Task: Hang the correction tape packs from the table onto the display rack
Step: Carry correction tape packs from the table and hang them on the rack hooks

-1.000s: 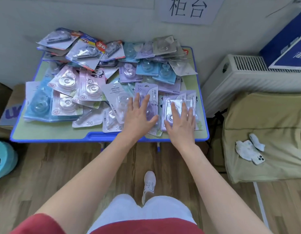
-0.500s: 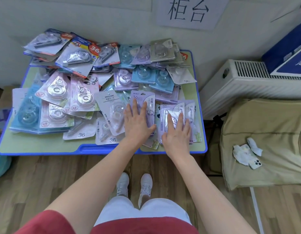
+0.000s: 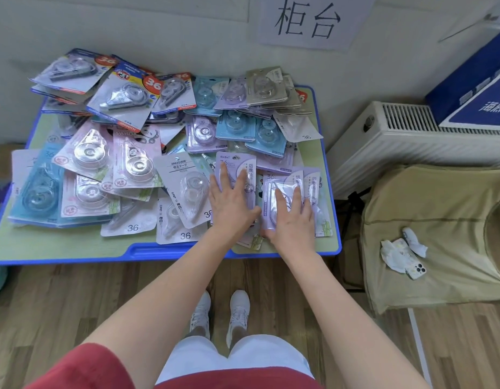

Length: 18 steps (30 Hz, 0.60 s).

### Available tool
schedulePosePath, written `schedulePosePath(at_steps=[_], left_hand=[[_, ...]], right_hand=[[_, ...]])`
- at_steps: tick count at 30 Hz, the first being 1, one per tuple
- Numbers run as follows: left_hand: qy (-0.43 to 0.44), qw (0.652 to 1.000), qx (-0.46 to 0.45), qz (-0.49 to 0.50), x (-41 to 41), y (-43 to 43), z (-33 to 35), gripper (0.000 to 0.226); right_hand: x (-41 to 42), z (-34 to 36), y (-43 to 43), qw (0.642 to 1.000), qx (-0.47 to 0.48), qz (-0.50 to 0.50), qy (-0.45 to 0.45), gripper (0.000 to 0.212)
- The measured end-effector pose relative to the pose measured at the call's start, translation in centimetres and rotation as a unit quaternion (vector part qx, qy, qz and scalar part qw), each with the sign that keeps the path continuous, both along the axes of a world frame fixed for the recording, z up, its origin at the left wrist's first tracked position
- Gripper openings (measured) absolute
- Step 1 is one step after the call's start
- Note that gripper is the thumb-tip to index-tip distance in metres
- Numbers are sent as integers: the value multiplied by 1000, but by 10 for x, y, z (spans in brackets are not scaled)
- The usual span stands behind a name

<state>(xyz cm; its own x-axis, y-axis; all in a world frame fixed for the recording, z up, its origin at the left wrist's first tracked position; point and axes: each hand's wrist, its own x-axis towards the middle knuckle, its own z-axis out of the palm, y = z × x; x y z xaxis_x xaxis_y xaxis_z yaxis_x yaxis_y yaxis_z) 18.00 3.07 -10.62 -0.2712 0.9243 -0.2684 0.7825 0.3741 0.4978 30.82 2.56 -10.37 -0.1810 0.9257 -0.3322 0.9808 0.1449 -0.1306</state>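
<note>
Correction tape packs are lying heaped and overlapping across the blue-rimmed table, from its left edge to its right. Towards the right front, the left hand is pressing flat, fingers spread, on a lilac pack. Just beside it the right hand is lying flat, fingers slightly spread, on a small stack of lilac packs. Further right, a white radiator is standing against the wall, and a phone is resting on an olive cover.
</note>
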Motion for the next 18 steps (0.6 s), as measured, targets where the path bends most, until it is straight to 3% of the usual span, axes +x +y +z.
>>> schedulePosePath(at_steps=[3, 9, 18], left_hand=[[-17, 1000, 15, 4, -1, -1, 0, 82], [-40, 998, 39, 13, -5, -12, 3, 83], [-53, 996, 78, 6, -6, -20, 14, 78]], right_hand=[[-3, 2, 1, 1000, -11, 0, -10, 98], [-6, -2, -4, 1000, 15, -16, -2, 96], [7, 3, -11, 995, 2, -35, 89, 96]])
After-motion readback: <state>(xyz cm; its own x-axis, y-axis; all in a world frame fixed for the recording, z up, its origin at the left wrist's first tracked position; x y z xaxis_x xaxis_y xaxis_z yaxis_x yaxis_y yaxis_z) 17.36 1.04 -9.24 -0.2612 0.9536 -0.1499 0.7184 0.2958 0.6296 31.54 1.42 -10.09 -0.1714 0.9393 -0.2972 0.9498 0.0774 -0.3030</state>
